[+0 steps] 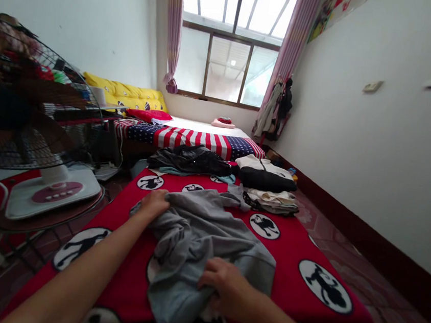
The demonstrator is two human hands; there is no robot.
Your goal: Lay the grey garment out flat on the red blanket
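Note:
A crumpled grey shirt [200, 232] lies spread over a red cloth [284, 271] with white circles and black figures. At the shirt's upper left, my left hand [155, 204] is closed on a bunch of its fabric. My right hand [225, 286] is at the lower edge, fingers curled at the hem, its thumb partly hidden. The cloth between the hands is wrinkled, and one sleeve stretches toward the far right. Just beyond it lie a heap of black clothes [192, 160] and a folded white-and-black jacket [266, 173].
Below the jacket are folded light clothes [273, 201]. On the left, a fan [54, 191] stands on a round stool. A bed [198, 139] with a striped and starred cover is under the window. A white wall [385, 159] runs along the right.

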